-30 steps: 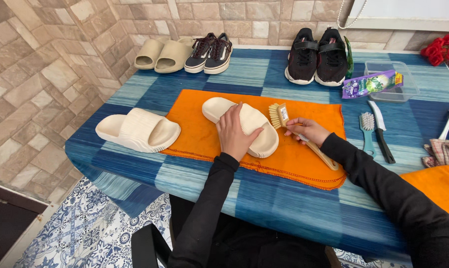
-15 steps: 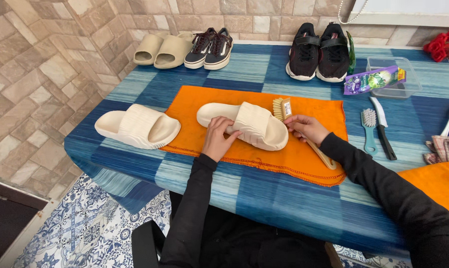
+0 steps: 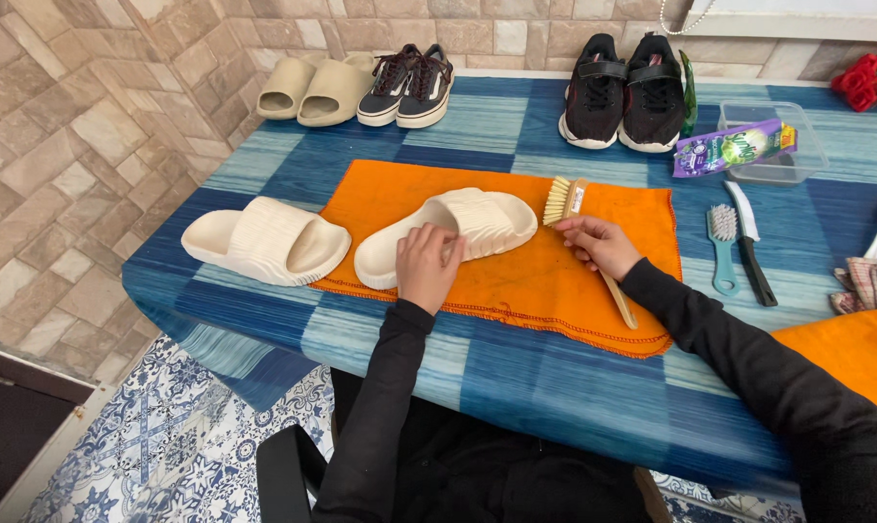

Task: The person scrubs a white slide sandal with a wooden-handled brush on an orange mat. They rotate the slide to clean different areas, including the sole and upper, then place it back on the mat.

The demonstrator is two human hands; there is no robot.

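1. The cream moulded foam slide sandal [image 3: 448, 235] lies sole-down on the orange cloth mat [image 3: 516, 281], which is spread on the blue striped table [image 3: 516, 378]. Toe points toward the person's left, heel toward the brush.
2. The left hand [image 3: 427, 266] rests on the toe end, fingers curled over the edge, pinning it down more than gripping it.
3. The right hand [image 3: 598, 244] is closed round the wooden-handled scrub brush with pale bristles [image 3: 585, 242], bristle head just beside the sandal's heel. Can't tell if the bristles actually touch it.
4. Handling guess: this kind of foam looks light and a bit squishy, so it'll skid or flip under brush pressure unless held. It probably gets slippery when wet. The thick ribbed strap or the sidewall looks like the best place to grab.
5. Not fragile, so firm scrubbing should be fine.
6. Its twin, the second cream foam slide [image 3: 264, 240], sits just off the cloth's left edge.
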